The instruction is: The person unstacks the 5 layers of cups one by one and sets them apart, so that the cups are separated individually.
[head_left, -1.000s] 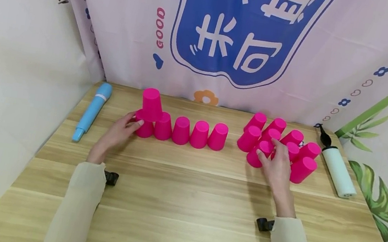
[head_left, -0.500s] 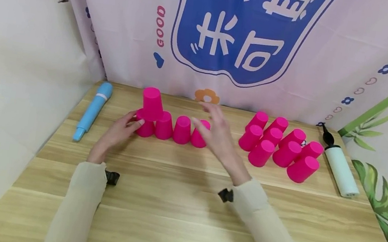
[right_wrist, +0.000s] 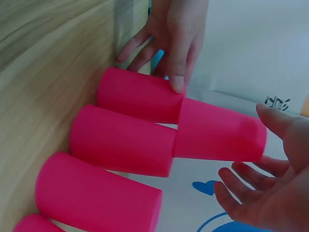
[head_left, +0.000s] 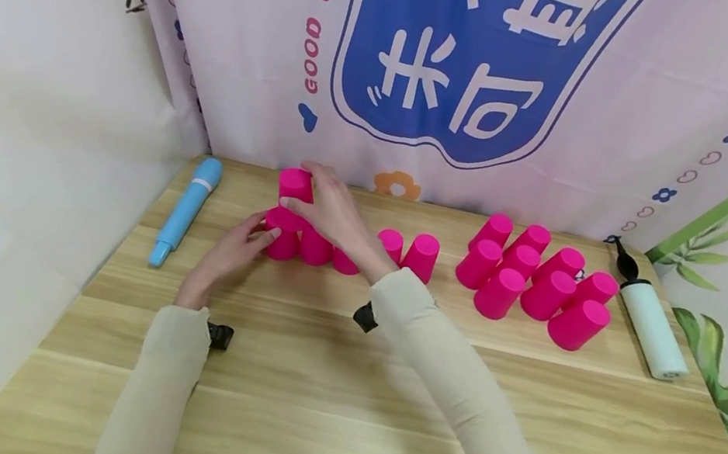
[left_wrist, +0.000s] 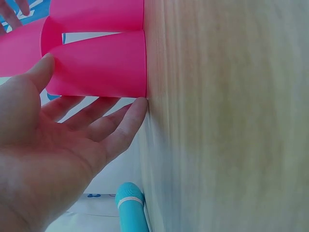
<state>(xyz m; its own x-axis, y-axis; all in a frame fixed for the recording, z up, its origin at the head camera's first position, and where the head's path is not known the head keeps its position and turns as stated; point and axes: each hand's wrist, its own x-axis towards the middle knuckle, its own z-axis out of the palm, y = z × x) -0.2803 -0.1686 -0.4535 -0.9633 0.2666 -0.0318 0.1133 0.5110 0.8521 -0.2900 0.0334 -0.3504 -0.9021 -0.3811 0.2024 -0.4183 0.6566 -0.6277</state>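
Several pink plastic cups stand upside down in a row; the leftmost cup (head_left: 282, 245) and its neighbour (head_left: 315, 246) carry an upper cup (head_left: 295, 184). My left hand (head_left: 233, 251) touches the left side of the leftmost cup. In the left wrist view its thumb lies near that cup's upper end, with the extended fingers (left_wrist: 128, 123) along the side. My right hand (head_left: 336, 211) is around the upper cup, thumb in front and fingers behind. In the right wrist view that thumb and the loosely bent fingers (right_wrist: 244, 191) are spread beside the upper cup's base, without a plain grip.
A cluster of several upside-down pink cups (head_left: 498, 293) stands at the right of the wooden table (head_left: 313, 376). A blue microphone-shaped object (head_left: 186, 210) lies at the left, a pale green hand pump (head_left: 652, 329) at the far right. A printed cloth (head_left: 269, 103) hangs behind.
My right hand has moved left from the cup cluster, across the row, to the upper cup. The left hand stays at the leftmost cup. The cups look unmoved; the head view has shifted slightly.
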